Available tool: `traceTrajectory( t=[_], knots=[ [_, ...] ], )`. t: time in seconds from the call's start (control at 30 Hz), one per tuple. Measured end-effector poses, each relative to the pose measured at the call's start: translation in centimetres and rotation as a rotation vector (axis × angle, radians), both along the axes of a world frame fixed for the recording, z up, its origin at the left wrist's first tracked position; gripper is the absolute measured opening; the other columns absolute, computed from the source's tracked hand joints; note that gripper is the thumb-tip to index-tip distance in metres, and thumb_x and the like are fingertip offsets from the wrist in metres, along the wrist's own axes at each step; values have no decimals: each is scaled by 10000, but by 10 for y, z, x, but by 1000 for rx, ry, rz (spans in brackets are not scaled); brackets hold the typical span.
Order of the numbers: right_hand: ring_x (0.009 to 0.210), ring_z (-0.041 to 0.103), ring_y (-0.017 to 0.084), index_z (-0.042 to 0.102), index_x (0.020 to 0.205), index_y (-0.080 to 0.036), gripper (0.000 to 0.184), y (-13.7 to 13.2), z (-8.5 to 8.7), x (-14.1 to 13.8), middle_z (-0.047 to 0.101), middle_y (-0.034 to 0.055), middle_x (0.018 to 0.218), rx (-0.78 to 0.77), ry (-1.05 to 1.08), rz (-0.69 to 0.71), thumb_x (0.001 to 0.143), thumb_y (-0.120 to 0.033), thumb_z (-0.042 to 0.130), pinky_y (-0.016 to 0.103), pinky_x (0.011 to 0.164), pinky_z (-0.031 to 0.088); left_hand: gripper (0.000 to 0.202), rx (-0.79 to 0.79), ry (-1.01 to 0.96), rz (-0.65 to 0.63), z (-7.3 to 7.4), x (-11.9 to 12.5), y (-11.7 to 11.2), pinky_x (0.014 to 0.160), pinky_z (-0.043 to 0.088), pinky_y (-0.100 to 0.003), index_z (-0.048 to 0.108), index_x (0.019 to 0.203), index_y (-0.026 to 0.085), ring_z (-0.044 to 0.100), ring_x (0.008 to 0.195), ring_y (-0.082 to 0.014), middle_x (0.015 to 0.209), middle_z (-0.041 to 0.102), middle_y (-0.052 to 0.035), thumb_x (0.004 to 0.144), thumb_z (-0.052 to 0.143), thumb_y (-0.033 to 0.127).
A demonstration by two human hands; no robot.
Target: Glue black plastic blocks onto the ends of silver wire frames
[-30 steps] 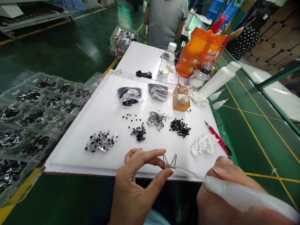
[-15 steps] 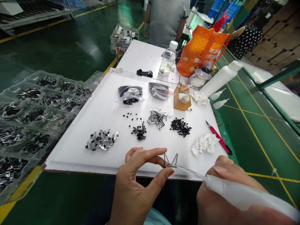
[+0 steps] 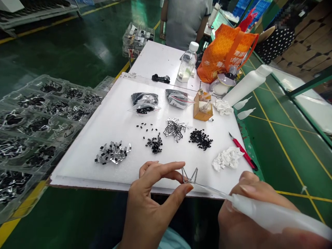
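Note:
Between the thumb and fingers of my left hand (image 3: 153,200) is a small bent metal wire piece (image 3: 193,175), held above the table's front edge. My right hand (image 3: 249,211) is closed around a white squeeze bottle (image 3: 275,212). The bottle's thin nozzle (image 3: 214,191) points left, its tip at or very near the wire piece; whether they touch I cannot tell. Beyond my hands lie a pile of similar wire pieces (image 3: 175,129), two heaps of small black parts (image 3: 201,139) (image 3: 155,144), and a pile of metal pieces with black ends (image 3: 112,153).
Crumpled white tissue (image 3: 227,158) and a red utility knife (image 3: 243,152) lie at the right. Farther back are zip bags (image 3: 144,102), an amber box (image 3: 203,110), bottles and an orange bag (image 3: 224,52). Compartment trays (image 3: 33,128) stand left. A person in grey (image 3: 185,24) sits ahead.
The view has shifted slightly. Both hands keep nearly the same pose, with the nozzle still at the wire piece.

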State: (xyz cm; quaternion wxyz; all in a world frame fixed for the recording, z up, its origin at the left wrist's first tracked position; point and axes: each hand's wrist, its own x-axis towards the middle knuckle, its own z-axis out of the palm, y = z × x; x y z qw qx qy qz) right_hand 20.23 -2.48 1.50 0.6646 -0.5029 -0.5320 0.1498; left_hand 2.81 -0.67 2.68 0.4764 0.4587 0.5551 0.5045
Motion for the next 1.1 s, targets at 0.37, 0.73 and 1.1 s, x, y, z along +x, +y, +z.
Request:
traceTrajectory(
  t=[0.37,0.73,1.1],
  knots=[
    [629,599,211,823,919,-259,550,-3,-2,-5,707,7,703,-39,70,0,1039,-585,396,491,1183,314,304,-2,-17,-4,-2,-1,0,1153,308,-526,804,1027,388,704,792,-204,760,759,72,787,827,203],
    [573,526,165,836,981,-252,477,7,1,-13,718,-28,742,88,97,29,1044,-530,454,380,1136,317,353,-19,-25,-24,-2,1,1,1182,265,-546,795,1040,435,709,800,-190,778,764,97,788,824,189],
    [501,455,184,839,999,-255,480,14,1,-8,669,-38,613,137,78,85,1042,-514,437,404,953,389,348,-17,-22,-14,-2,1,1,1148,311,-521,796,1024,446,694,803,-185,764,756,100,780,840,201]
  ],
)
